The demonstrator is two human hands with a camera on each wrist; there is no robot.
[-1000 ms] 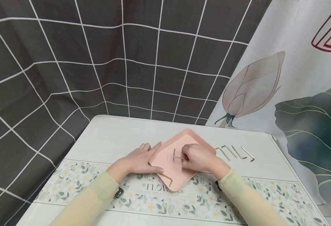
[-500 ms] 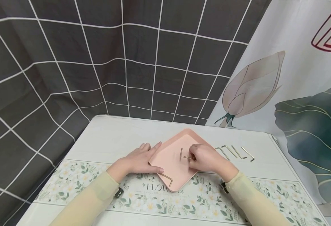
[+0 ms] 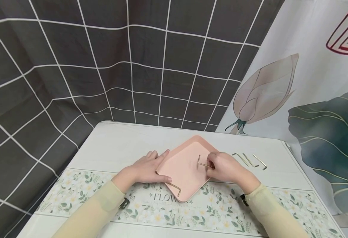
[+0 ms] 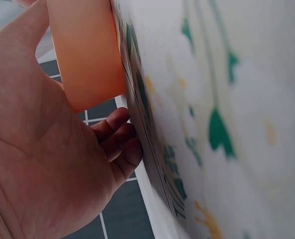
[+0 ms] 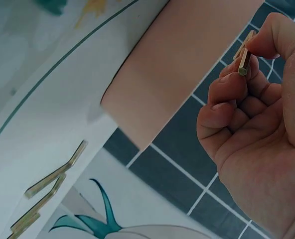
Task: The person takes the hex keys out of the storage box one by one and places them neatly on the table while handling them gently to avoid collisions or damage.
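A pink square tray (image 3: pixel 184 167) lies turned cornerwise on the table. My left hand (image 3: pixel 147 168) holds its left corner, index finger along one side and thumb on the other; the remaining fingers are loosely bent in the left wrist view. Above the tray's right part, my right hand (image 3: pixel 225 167) pinches a brass-coloured hex key (image 3: pixel 204 164) between thumb and fingers, one bent arm pointing up. Its six-sided end shows in the right wrist view. Another hex key (image 3: pixel 175 187) lies along the tray's near left side, close to my left thumb.
Three more bent hex keys lie in a row to the right of the tray, among them one (image 3: pixel 260 162) at the far end. A white table cover (image 3: pixel 126 138) with a floral band stretches underneath. Dark checked curtain (image 3: pixel 150 72) hangs behind the table.
My right hand has moved to the right across the tray with the hex key in its fingers, and now covers the leftmost key of the row. My left hand stays put.
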